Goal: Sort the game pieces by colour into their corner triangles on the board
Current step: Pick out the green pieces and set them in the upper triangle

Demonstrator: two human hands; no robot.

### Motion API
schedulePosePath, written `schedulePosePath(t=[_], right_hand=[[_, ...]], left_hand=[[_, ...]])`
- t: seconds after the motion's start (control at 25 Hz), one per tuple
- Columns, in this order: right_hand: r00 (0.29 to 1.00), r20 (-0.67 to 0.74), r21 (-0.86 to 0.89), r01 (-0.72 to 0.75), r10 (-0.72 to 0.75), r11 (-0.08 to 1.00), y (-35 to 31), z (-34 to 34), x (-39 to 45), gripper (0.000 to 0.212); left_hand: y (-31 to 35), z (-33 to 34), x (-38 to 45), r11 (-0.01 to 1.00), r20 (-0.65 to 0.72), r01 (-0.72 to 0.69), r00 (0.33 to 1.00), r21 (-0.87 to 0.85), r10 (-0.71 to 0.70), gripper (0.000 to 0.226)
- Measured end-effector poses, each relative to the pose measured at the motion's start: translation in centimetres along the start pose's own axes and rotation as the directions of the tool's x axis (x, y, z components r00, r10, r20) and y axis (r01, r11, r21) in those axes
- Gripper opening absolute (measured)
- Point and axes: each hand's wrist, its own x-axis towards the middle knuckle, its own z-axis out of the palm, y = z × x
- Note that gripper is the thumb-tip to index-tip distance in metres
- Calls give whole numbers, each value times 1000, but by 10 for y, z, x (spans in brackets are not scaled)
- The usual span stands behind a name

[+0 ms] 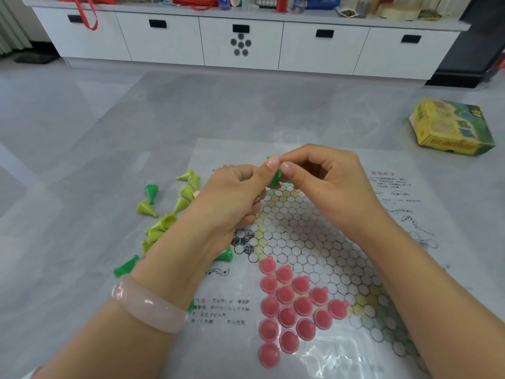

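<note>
Nearest the camera, below the wrists, pink pieces [289, 310] are seen standing upright in one corner triangle of the board [396, 192], filling it in close rows.

To the left of the left hand [226, 203], loose yellow-green pieces [164, 214] are scattered on the floor [68, 160] off the board's edge, lying on their sides with tips pointing various ways; a few dark green pieces [151, 191] are mixed among them, one just beneath the left wrist.

Both hands are brought together above the far corner of the board. A green cone [274, 179] is pinched between the fingertips of both, its long axis roughly upright. Further green is glimpsed inside the curled left fingers, though how many pieces are held there cannot be told. The right hand [328, 181] is judged the nearer to the far triangle just under it, so the cone would be set down almost straight below.

Far to the right, well apart from the hands, a yellow box [451, 127] is lying; whether it holds anything cannot be seen.
</note>
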Motion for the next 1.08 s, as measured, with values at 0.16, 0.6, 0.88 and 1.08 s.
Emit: schedulePosePath(t=[0.16, 0.6, 0.88, 1.08], right_hand=[[1000, 5, -12, -11, 11, 1000, 1, -2, 2, 11], [971, -180, -295, -207, 158, 933, 35, -3, 16, 8], [975, -149, -353, -208, 164, 912, 37, -1, 17, 9], [979, -130, -375, -198, 160, 906, 38, -1, 18, 10]], left_hand=[[2, 1, -2, 1000, -9, 20, 1000, -24, -20, 35], [9, -14, 3, 895, -95, 171, 969, -411, -229, 8], [8, -12, 4, 917, -172, 106, 968, -384, -183, 13], [7, -12, 5, 916, -181, 94, 968, -391, -177, 11]])
